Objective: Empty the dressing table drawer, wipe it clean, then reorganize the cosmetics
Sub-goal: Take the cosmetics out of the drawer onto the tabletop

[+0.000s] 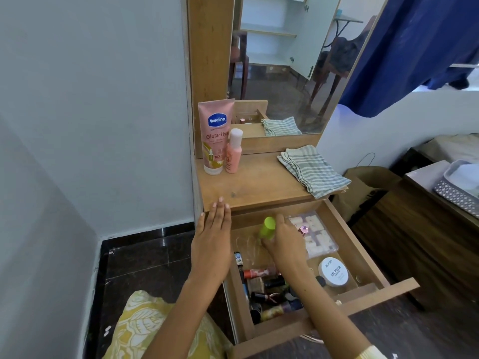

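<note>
Both hands reach forward: the left hand lies flat, fingers straight, on the surface edge; the right hand grips a green-capped bottle above the open drawer. Cosmetics lie beneath its wrist, a nail polish jar to its right. Beyond stand a Vaseline tube and a striped cloth.

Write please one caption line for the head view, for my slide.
Right hand lifts a green-capped bottle from the open drawer while the left hand rests flat at the tabletop's edge.
</note>
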Demonstrator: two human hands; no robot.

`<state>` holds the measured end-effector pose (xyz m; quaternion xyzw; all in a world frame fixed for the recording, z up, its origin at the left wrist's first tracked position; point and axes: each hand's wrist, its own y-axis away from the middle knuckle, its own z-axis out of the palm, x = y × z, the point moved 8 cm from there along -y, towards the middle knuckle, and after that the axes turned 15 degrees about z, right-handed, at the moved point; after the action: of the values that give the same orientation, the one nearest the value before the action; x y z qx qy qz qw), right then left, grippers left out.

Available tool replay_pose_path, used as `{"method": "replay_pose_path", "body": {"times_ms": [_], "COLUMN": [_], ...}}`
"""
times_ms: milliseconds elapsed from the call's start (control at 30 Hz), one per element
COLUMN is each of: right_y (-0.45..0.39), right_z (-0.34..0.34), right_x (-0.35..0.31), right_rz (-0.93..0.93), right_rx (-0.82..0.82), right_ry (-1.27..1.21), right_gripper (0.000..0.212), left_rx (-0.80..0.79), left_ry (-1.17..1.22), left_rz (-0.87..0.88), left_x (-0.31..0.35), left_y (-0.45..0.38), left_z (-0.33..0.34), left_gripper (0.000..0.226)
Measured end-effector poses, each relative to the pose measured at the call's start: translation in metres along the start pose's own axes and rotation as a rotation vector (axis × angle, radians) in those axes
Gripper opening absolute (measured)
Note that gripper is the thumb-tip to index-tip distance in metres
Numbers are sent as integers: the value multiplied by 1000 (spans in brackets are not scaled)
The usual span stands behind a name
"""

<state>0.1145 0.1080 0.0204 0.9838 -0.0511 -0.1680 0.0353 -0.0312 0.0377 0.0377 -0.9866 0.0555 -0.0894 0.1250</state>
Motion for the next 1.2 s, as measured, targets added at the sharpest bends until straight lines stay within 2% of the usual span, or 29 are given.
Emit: {"method": "replay_pose_path", "body": {"times_ms": [167, 367, 433, 700, 1000, 1200], "right_y": [-2, 21, 15, -39, -79, -83], "right_z": [-4, -61, -73, -58, -49, -42], "right_x": [-5, -31, -43, -76, -98, -95], "right_rz": [-7, -162, -184, -137, -87, -56], "right_rx": [-44, 111, 152, 188, 240, 154], "right_ry": [-71, -536, -617, -645, -657, -638], "right_gripper": [33, 33, 31, 34, 28, 30], "left_rx": [-9, -23, -26, -53, -39, -34], "left_ry": [-10, -31, -32, -39, -41, -42], "left_rz": [0, 3, 1, 4, 12, 33], "left_x": [0, 0, 0, 1, -2, -2], "left_y": [0, -1, -1, -1, -2, -1], "left_z": [1, 1, 1, 3, 5, 4], "left_gripper": [72, 71, 70, 71, 70, 63]}}
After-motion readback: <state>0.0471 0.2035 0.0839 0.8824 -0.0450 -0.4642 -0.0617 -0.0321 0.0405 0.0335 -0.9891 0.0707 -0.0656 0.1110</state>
